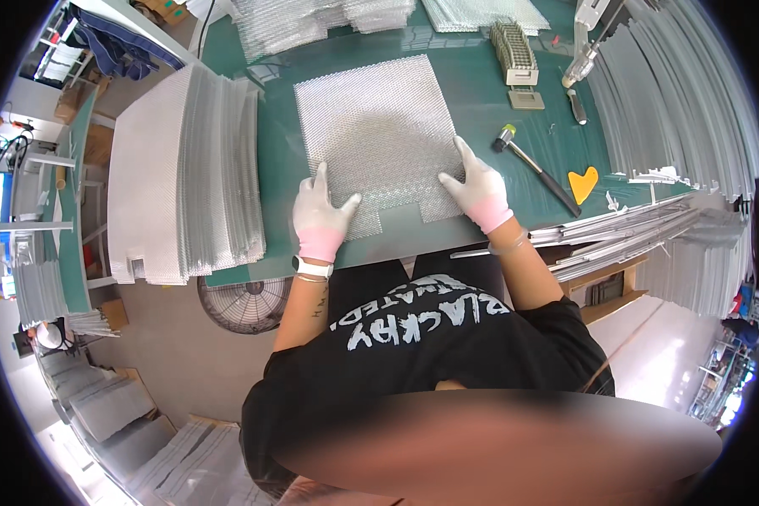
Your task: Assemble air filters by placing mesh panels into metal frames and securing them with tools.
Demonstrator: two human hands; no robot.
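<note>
A silvery expanded-metal mesh sheet [379,126] lies flat on the green tabletop in front of me, with a rectangular notch cut in its near edge. My left hand [322,215], in a white glove with a pink cuff, rests at the sheet's lower left edge, its thumb spread away from the fingers. At the opposite edge, my right hand [481,185] wears a matching glove; its fingers stretch along the border and its thumb lies over the mesh. Both hands touch the sheet without closing round it.
A tall stack of mesh sheets [156,169] stands on the left. To the right lie a hammer [548,177], a yellow heart-shaped scraper [583,184] and a row of small beige parts [514,55]. Long metal strips [624,232] jut along the front right edge; a floor fan [244,304] stands below.
</note>
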